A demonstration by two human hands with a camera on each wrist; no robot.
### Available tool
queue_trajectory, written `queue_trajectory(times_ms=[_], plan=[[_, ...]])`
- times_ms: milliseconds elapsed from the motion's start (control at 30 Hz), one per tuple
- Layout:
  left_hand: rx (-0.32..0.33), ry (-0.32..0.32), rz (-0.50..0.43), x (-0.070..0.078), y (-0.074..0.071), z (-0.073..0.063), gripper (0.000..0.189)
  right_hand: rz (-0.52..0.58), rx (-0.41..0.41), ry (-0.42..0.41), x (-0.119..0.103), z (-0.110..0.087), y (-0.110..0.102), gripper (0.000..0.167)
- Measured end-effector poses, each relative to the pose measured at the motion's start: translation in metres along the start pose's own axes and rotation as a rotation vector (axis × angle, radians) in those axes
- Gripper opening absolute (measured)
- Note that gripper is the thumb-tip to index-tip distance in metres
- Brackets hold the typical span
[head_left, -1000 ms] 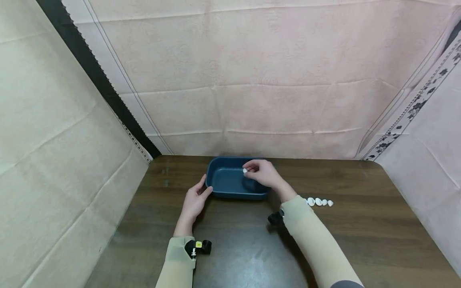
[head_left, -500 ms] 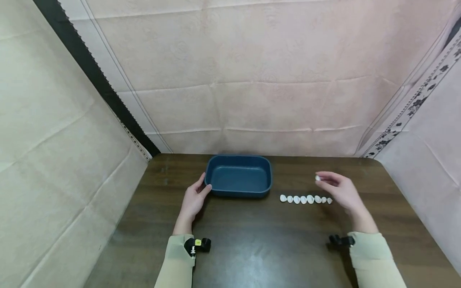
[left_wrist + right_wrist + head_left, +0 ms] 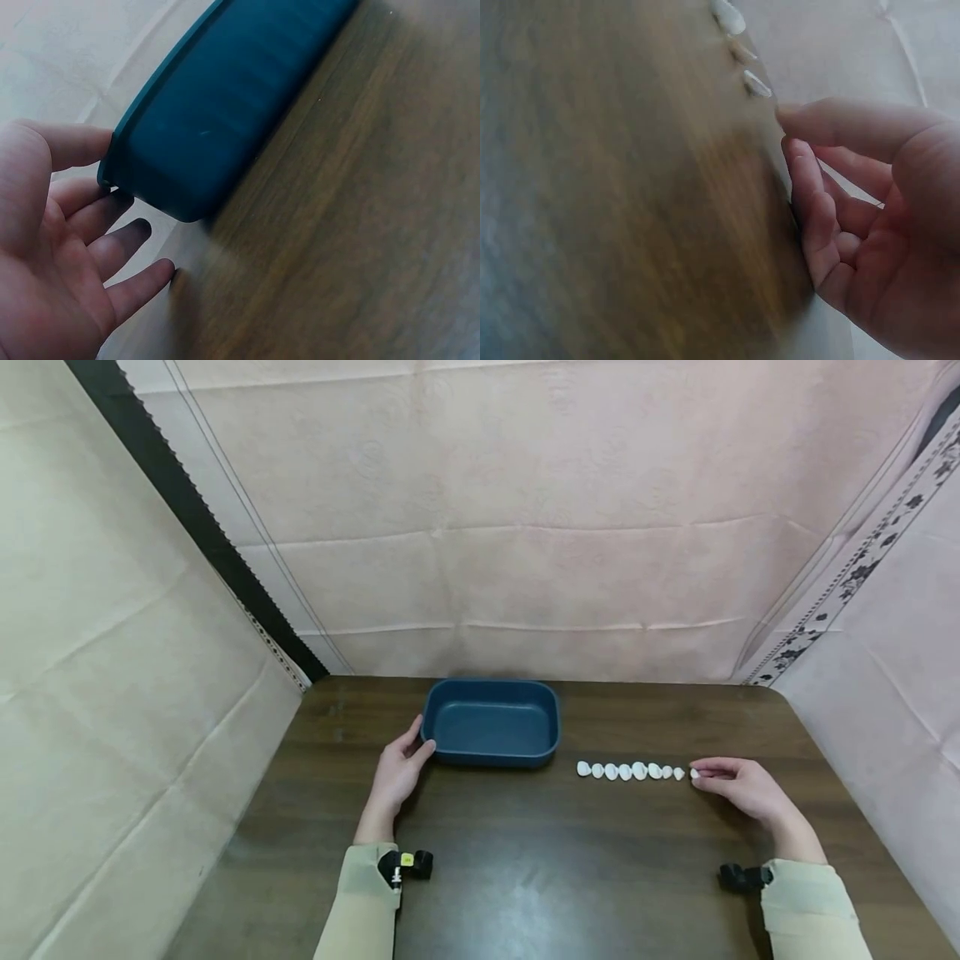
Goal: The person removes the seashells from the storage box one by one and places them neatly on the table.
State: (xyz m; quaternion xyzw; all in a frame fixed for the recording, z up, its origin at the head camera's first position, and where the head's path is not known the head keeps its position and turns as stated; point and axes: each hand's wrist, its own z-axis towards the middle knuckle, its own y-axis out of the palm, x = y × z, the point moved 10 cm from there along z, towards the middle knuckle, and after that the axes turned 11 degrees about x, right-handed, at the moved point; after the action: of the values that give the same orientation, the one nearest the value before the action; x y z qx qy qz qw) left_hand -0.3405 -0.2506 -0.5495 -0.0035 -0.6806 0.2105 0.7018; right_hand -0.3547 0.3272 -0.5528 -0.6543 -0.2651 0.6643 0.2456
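My left hand pinches the near left corner of a dark blue rectangular tray between thumb and fingers. In the left wrist view, the tray's side wall shows, and the lower fingers spread beneath its rim. My right hand pinches a small white shell at the right end of a straight row of several white shells. The held shell sits low, just right of the row's last one. In the right wrist view the fingertips hide it, while three row shells appear beyond.
The brown wooden table carries the tray at its back edge and the shell row to the tray's right. Pale cloth hangs behind the table and on both sides. Each wrist wears a black camera.
My right hand moved from over the tray to the right, then lowered with a shell to the row's right end. The left hand stays at the tray corner.
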Motion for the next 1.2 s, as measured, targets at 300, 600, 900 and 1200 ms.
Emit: queue_trajectory(times_ms=[300, 600, 900, 1200], plan=[[0.0, -0.015, -0.003, -0.0005, 0.0008, 0.0013, 0.062, -0.061, 0.023, -0.009, -0.0005, 0.0007, 0.0018, 0.04], [0.004, -0.031, 0.005, -0.0052, -0.0014, -0.0021, 0.062, -0.052, 0.051, 0.008, -0.0028, -0.0018, 0.006, 0.038], [0.002, -0.008, -0.01, -0.005, 0.0015, -0.0016, 0.061, -0.063, 0.06, -0.001, 0.0014, -0.0061, 0.0039, 0.043], [0.007, -0.003, -0.006, -0.0015, -0.0001, -0.0026, 0.06, -0.083, 0.069, -0.005, -0.0004, -0.0025, 0.0017, 0.041]])
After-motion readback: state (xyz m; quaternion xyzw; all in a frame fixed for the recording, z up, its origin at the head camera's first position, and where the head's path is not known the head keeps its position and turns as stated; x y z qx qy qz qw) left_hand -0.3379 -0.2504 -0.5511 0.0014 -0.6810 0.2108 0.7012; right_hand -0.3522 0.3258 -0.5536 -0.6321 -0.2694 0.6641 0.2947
